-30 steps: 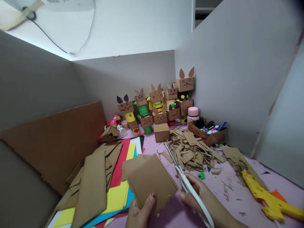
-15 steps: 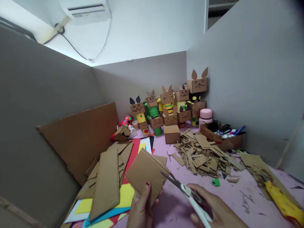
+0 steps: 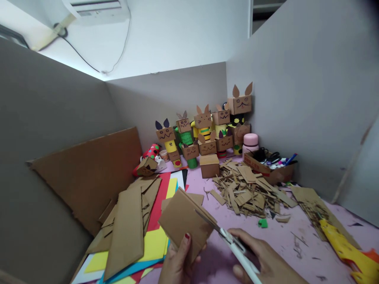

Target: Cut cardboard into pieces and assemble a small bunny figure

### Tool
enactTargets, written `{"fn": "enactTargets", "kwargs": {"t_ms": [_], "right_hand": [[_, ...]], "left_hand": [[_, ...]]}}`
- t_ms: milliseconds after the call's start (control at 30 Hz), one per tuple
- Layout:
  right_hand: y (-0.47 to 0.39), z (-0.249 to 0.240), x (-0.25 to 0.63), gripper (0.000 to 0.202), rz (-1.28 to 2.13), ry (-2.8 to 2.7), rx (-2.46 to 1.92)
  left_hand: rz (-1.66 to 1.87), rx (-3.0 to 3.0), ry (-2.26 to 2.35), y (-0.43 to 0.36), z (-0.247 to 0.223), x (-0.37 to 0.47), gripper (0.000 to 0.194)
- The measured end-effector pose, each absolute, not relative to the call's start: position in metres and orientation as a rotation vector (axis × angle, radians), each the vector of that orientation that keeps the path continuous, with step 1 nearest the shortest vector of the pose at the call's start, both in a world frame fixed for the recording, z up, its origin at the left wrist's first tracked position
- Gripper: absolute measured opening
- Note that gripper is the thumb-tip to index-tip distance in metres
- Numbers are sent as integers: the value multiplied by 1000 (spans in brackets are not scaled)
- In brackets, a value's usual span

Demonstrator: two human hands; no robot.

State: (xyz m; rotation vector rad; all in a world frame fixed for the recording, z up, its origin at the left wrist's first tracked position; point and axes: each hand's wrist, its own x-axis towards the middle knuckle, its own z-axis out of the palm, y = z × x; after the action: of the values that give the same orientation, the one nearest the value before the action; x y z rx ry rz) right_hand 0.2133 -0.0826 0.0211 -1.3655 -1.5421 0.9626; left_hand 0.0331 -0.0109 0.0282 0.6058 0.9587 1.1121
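Observation:
A square piece of brown cardboard is gripped in my left hand, with the thumb on its face and the fingers behind. My right hand has its fingers in the handles of white-handled scissors. The dark blades lie along the upper right edge of the cardboard and look nearly closed on it; a narrow strip shows beyond them.
Cardboard scraps are heaped right of centre. Cardboard animal figures and a small box stand behind. Cardboard sheets over coloured paper lie left. A yellow glue gun lies right, near a pink bottle and supply box.
The scissor blades have closed further and moved along the cardboard's edge. The whole scene has shifted slightly left in view.

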Motion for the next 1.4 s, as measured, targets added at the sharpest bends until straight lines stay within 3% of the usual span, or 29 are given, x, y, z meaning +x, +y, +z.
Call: {"fn": "enactTargets", "kwargs": {"t_ms": [467, 700, 900, 1167, 1400], "right_hand": [[-84, 15, 210, 30, 946, -1472, -1278], [-81, 8, 208, 36, 929, -1492, -1338], [-80, 5, 209, 38, 856, -1482, -1287], [-84, 11, 212, 33, 861, -1501, -1345], [-82, 12, 210, 38, 886, -1475, -1319]], "left_hand": [[1086, 630, 979, -11, 29, 33, 54], [1087, 637, 985, -10, 30, 30, 52], [1037, 729, 973, -10, 26, 29, 63], [1055, 737, 985, -13, 28, 31, 58], [1012, 775, 925, -13, 17, 32, 72]]}}
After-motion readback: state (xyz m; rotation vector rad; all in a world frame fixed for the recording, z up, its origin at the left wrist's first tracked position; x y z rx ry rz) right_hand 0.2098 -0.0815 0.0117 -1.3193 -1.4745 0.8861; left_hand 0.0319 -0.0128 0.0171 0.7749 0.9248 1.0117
